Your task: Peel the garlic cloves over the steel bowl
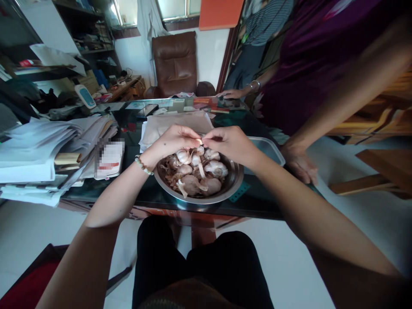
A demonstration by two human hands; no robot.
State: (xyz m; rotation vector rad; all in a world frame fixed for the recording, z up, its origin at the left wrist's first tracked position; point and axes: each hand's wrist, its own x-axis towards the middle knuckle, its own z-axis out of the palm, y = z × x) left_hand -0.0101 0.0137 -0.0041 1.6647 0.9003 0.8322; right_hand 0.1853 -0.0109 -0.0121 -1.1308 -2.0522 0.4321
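Observation:
A steel bowl full of garlic bulbs and loose papery skins stands at the desk's near edge. Over its far side my two hands meet, fingertips almost touching. My left hand, with a beaded bracelet on the wrist, pinches a small pale garlic clove. From the other side, my right hand has thumb and finger pressed together at the clove's edge; whether they grip the clove or a bit of its skin is too small to make out.
Stacked papers cover the desk's left side. A clear plastic tray lies right of the bowl, partly behind my right arm. A person in purple leans there, one hand on the desk edge. Beyond stands a brown chair.

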